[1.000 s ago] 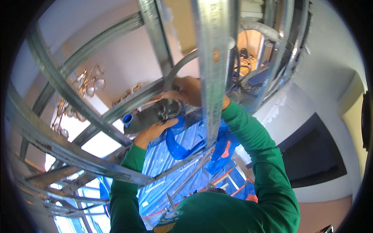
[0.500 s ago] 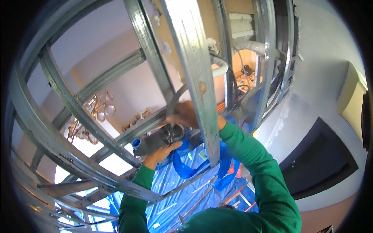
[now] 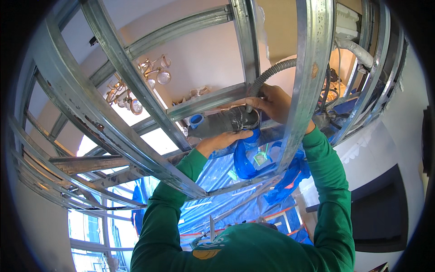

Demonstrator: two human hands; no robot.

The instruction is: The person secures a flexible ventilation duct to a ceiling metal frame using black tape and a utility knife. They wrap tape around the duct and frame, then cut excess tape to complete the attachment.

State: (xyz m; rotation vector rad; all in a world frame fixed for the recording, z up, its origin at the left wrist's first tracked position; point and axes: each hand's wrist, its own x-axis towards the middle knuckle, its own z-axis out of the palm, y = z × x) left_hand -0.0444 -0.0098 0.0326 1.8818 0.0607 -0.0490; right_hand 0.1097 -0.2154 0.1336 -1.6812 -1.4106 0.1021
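Closest of all is the person's green shirt [image 3: 253, 249], with both arms in long green sleeves reaching up and forward from it. The left arm is bent, and the left hand [image 3: 222, 141] lies flat along the near side of a fat dark pipe [image 3: 213, 124], its fingers pointing to the right. The other side of that hand is hidden, so I can't tell if it grips the pipe or only rests on it. The right arm goes up past a big metal post [image 3: 310, 59], which covers part of the wrist. The right hand [image 3: 274, 103] bends in from the right and pinches the low end of a gray bumpy hose [image 3: 274, 72] between thumb and fingers, right at the pipe's open right end. The pipe lies sideways between the metal bars, with a round blue opening [image 3: 196, 119] near its left end. Blue plastic [image 3: 244, 161] hangs just under the left hand's fingertips. Farther down, a big blue sheet [image 3: 204, 199] is spread out. Farther away are a lamp with round glass balls [image 3: 163, 77] and a dark panel [image 3: 380, 208] on the right.
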